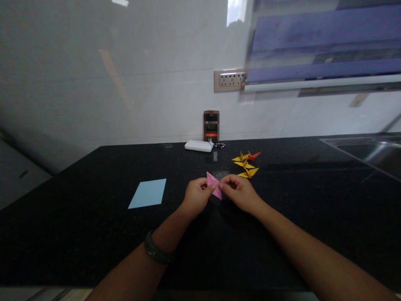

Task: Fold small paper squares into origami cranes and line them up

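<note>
A piece of folded pink origami paper (211, 179), pointed at its top and bottom ends, is held just above the dark countertop. My left hand (198, 195) pinches it from the left, thumb lying over the front. From the right, my right hand (239, 190) grips its edge between thumb and fingertips. The curled fingers of both hands partly cover the folds. Beyond my right hand lie several folded paper cranes: yellow cranes (249, 172) and a red crane (253, 156). Left of my hands, a light blue paper sheet (148, 193) rests flat.
A white power bank (199, 146) with a beaded strap (219, 146) lies near the wall. Behind it a phone-like dark object (211, 124) leans upright. A sink (376, 152) is set into the black countertop (94, 217) at right. A wall socket (229, 80) sits above.
</note>
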A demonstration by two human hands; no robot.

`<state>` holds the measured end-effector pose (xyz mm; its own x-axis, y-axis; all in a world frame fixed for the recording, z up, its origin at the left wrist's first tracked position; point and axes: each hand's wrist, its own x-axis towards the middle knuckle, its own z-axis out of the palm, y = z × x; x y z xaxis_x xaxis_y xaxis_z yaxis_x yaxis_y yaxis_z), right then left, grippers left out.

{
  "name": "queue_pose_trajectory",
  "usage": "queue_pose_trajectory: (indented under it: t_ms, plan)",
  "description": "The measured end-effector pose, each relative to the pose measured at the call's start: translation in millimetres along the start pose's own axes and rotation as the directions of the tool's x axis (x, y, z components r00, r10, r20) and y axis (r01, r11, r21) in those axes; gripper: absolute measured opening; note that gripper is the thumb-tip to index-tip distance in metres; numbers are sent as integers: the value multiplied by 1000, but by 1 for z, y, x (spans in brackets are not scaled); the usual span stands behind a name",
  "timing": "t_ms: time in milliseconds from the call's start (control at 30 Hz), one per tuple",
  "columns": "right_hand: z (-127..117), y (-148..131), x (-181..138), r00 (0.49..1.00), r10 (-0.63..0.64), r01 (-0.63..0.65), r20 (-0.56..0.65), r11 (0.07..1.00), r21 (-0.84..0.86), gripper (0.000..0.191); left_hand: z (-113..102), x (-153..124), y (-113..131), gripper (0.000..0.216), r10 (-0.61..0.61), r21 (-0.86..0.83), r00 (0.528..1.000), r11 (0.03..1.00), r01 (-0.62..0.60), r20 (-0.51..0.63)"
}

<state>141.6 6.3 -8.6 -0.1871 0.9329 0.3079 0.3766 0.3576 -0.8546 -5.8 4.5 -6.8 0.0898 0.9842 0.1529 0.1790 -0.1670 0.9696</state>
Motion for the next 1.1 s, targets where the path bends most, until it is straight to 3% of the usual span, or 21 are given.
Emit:
queue_pose_trajectory:
  t_ms: [167, 367, 467, 567, 667, 767, 833, 900, 1100]
  plan:
    - [-2, 0, -2, 984, -157, 131, -83, 957, -260, 9, 2, -1, 1, 19, 7, 31, 1000, 1000, -8, 24]
    - [0, -6, -4, 914, -400, 303, -61, 777, -552, 12, 5, -4, 5, 17, -24, 29, 1000, 999, 24, 5]
    - [1, -6, -4, 885, -464, 384, 22, 705, -596, 15, 4, -4, 5, 17, -86, -62, 996, 994, 85, -4]
    - [-1, -7, -4, 873, -482, 451, 73, 741, -497, 15, 4, -3, 5, 19, -152, -140, 988, 979, 149, -13]
    - [-3, -7, -4, 916, -400, 384, 13, 871, -305, 16, 4, -4, 6, 19, -175, -172, 984, 970, 170, -15]
    - [-1, -6, -2, 993, -111, 110, -50, 994, -23, 17, 4, -5, 7, 20, -167, -187, 986, 968, 168, 17]
    - [1, -5, -1, 997, 74, -73, 2, 981, 179, 16, 4, -5, 7, 21, -156, -197, 987, 967, 161, 41]
    - [3, -5, 0, 984, 167, -179, 65, 931, 317, 17, 3, -5, 7, 22, -150, -203, 987, 966, 159, 61]
    - [4, -9, -1, 969, 219, -247, 114, 886, 392, 21, 1, -4, 4, 24, -156, -189, 984, 967, 170, 83]
